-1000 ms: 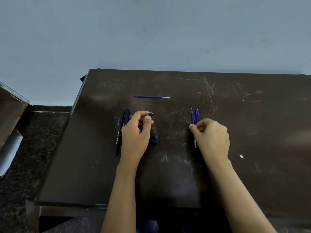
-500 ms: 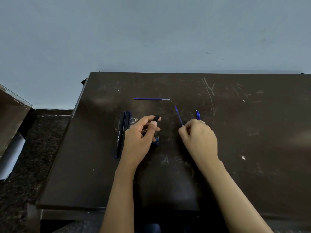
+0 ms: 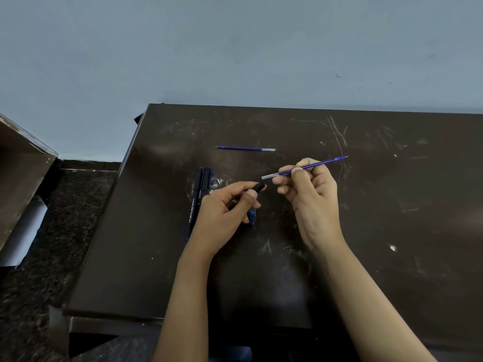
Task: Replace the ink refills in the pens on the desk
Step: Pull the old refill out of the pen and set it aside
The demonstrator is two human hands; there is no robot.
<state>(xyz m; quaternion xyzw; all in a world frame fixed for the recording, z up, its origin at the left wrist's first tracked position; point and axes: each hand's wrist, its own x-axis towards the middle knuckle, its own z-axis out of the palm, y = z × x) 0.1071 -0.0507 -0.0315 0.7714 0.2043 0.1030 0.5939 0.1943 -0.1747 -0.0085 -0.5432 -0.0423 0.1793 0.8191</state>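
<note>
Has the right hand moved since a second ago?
Yes: the right hand has come left toward the lone refill lying on the desk, lifting a blue refill.

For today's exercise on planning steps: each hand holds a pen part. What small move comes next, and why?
Probably guide the refill into the barrel: the right hand pinches it, clear end aimed near the barrel end held in the left hand.

Dark desk (image 3: 392,231) with refill (image 3: 245,148), pens (image 3: 200,194)
</note>
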